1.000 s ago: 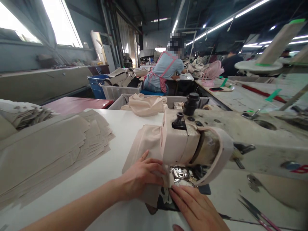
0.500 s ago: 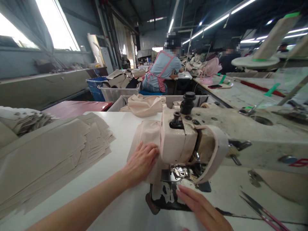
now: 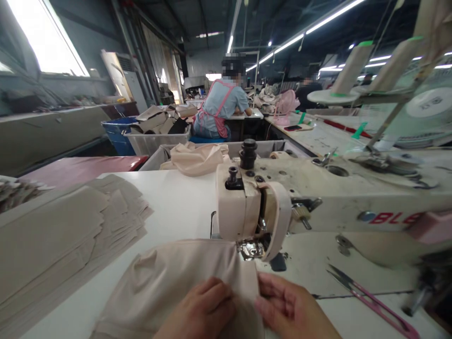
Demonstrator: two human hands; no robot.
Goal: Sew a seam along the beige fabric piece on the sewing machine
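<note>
A beige fabric piece (image 3: 169,268) lies in front of the sewing machine (image 3: 240,202), its far edge close to the metal presser foot (image 3: 251,249). My left hand (image 3: 208,306) is on top of the fabric with curled fingers, gathering it, slightly blurred. On the other side, my right hand (image 3: 289,301) pinches the fabric's right edge between thumb and fingers, just below the presser foot. Part of the cloth is hidden under my left hand.
Stacked beige cut pieces (image 3: 70,226) lie at left. Pink-handled scissors (image 3: 370,301) rest at right. Behind the machine stands a grey bin (image 3: 158,157) holding beige cloth (image 3: 199,157). Farther off, a person (image 3: 221,103) in a pink apron sits working.
The fabric has come from beside the machine head to the front of the presser foot. My left hand moved nearer to me, and my right hand took hold of the edge. The view turned right.
</note>
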